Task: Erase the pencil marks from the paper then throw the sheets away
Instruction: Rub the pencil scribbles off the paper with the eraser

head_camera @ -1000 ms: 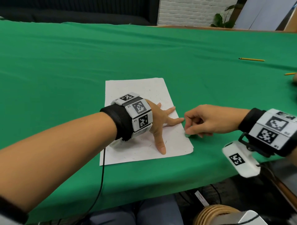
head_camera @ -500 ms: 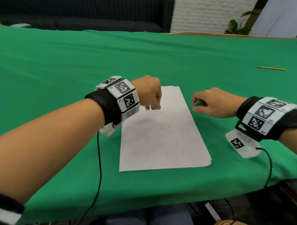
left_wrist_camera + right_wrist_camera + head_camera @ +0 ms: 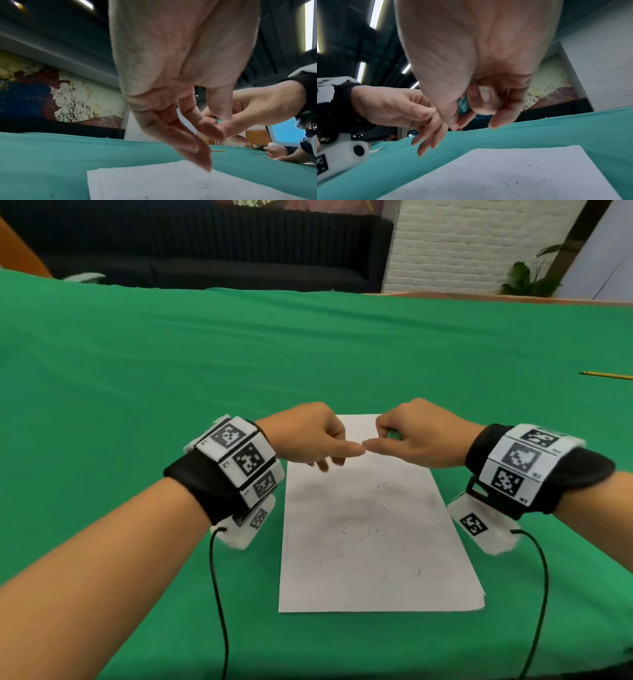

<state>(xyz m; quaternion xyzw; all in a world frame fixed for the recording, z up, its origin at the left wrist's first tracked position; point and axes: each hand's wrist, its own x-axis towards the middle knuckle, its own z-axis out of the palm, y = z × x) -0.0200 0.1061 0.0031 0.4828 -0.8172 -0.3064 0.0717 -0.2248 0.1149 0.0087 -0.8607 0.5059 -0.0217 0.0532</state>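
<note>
Teal rubber shows between the curled fingers of the right hand [image 3: 416, 436]: an eraser [image 3: 462, 105], gripped in the fist, plain in the right wrist view and only a sliver from the head camera. The left hand [image 3: 310, 436] holds nothing, its grip loose, fingers hanging half-straight toward the paper [image 3: 371, 529], index tip almost meeting the right thumb. Both hands hover above the far end of the paper, not touching it. The paper lies flat on the green tabletop [image 3: 137, 378], strewn with dark eraser crumbs; the left wrist view shows a second sheet's edge offset beneath the top one, which the head view barely hints at near the paper's near right corner. Bare green cloth surrounds the paper on every side. A yellow pencil [image 3: 608, 375] lies well right of the paper, farther away.
</note>
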